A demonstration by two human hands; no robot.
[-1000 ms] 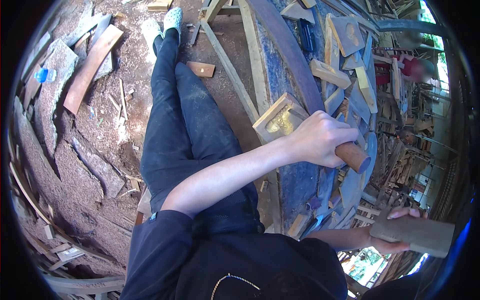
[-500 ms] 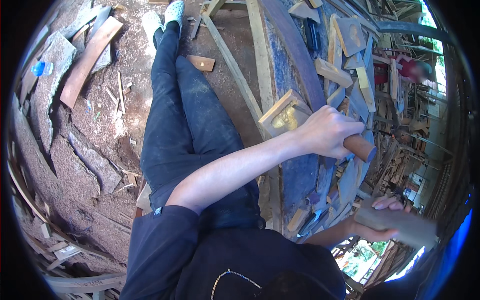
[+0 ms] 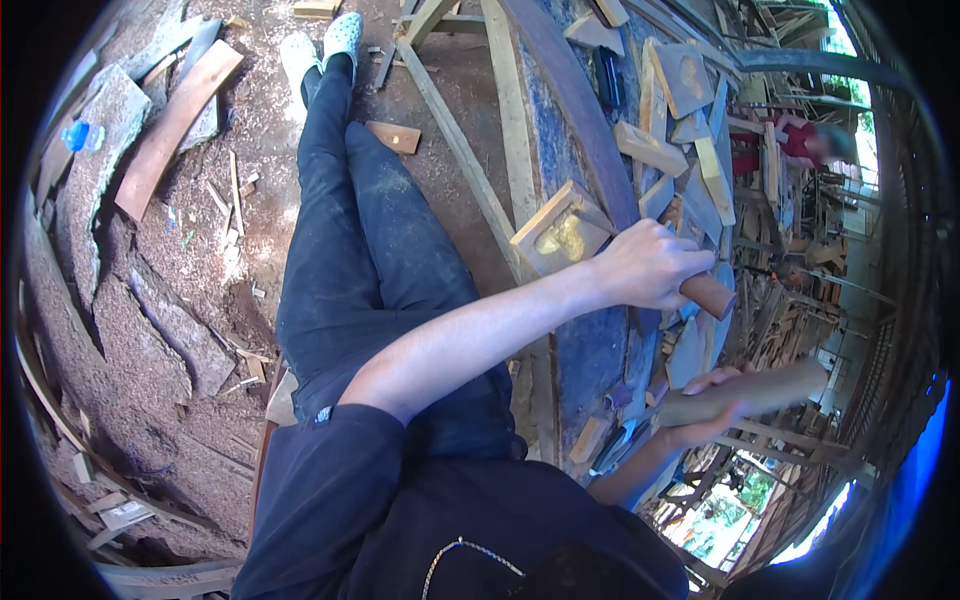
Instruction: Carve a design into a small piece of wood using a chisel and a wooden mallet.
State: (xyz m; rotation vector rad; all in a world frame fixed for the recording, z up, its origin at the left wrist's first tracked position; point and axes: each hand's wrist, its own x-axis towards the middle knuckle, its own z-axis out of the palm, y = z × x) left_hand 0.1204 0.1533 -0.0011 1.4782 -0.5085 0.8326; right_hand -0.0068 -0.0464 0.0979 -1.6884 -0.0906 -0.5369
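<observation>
My left hand [image 3: 650, 262] grips a round wooden handle [image 3: 708, 296], with the forearm crossing my lap; whatever is at the handle's other end is hidden. Just beyond that hand, a square wooden piece [image 3: 560, 230] with a hollow and pale yellow shavings rests on the worn blue-grey bench [image 3: 575, 380]. Lower right, my right hand [image 3: 690, 430] grips a thick wooden block [image 3: 770, 390], blurred, a little short of the handle's end.
Offcuts [image 3: 680, 80] crowd the bench beside a dark curved plank [image 3: 560, 80]. My outstretched legs lie left of it. Boards [image 3: 175, 130], bark slabs [image 3: 180, 330] and a blue bottle [image 3: 85, 137] lie on the shaving-strewn ground. A person in red [image 3: 800, 140] is farther back.
My right hand has moved left and upward with the wooden block, closer to the handle. My left hand still grips the handle, with slight shifts.
</observation>
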